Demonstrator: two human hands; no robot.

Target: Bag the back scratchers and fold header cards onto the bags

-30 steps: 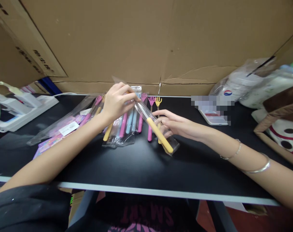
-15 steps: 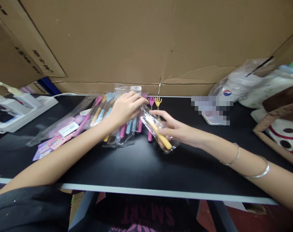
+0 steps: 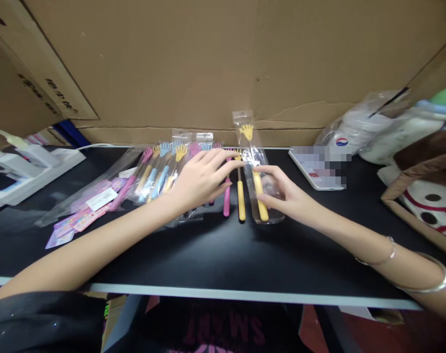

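My right hand [image 3: 287, 193] holds a yellow back scratcher [image 3: 259, 193] inside a clear plastic bag [image 3: 272, 215]. Its hand-shaped head points toward the back of the table. My left hand [image 3: 204, 176] is open, palm down, with stretched fingers over the loose scratchers; its fingertips reach close to the bag's left edge, and I cannot tell whether they touch. Beneath and beside those fingers lie a pink back scratcher [image 3: 226, 201] and an unbagged-looking yellow one [image 3: 241, 201]. Bagged pink, blue and yellow scratchers [image 3: 160, 179] lie left, partly hidden by my left hand and forearm.
Header cards [image 3: 73, 223] and a white label [image 3: 101, 199] lie left, near a power strip [image 3: 39, 174] with plugs. A cardboard wall [image 3: 171, 63] rises behind the black table [image 3: 208, 260]. At right are a phone [image 3: 314, 171], a bagged cup [image 3: 355, 130] and a bottle [image 3: 399, 127].
My right hand has turned the bagged yellow scratcher more upright and moved it right, off the loose yellow one. My left hand has shifted right and down, its fingers now off the bag's top.
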